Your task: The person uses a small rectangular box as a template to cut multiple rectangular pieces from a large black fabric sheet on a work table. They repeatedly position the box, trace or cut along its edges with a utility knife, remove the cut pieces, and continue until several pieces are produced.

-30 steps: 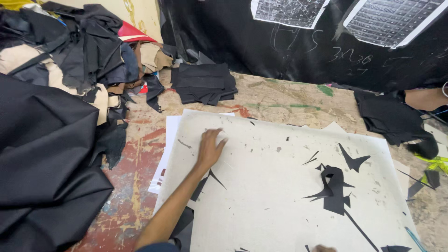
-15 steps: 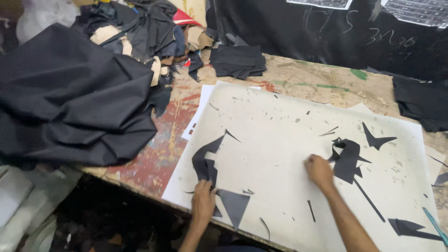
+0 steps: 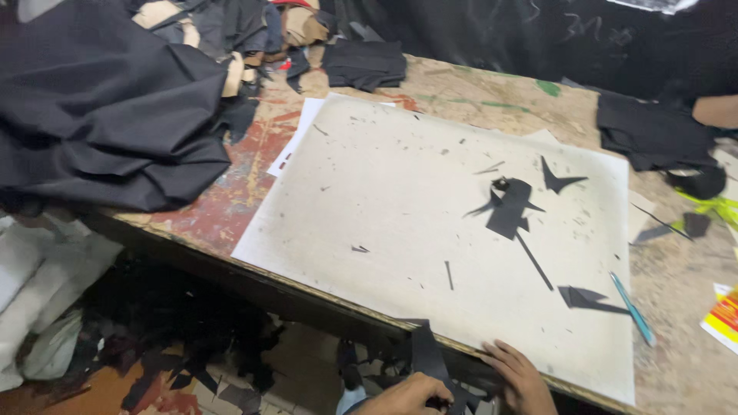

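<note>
Head view: left hand (image 3: 411, 396) grips black fabric scraps (image 3: 427, 355) at the white board (image 3: 400, 207) edge, right hand (image 3: 523, 376) rests open; several scraps (image 3: 511, 209) remain uncleared.

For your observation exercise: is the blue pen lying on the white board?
No, the blue pen lies on the wooden table, just beside the white board.

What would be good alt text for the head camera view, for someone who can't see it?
At the near edge of a worn wooden table, the person's left hand grips black fabric scraps hanging off the edge, while the right hand rests on a large white board. Small black offcuts and a teal pen lie on the board; a heap of black cloth sits at left.
</note>
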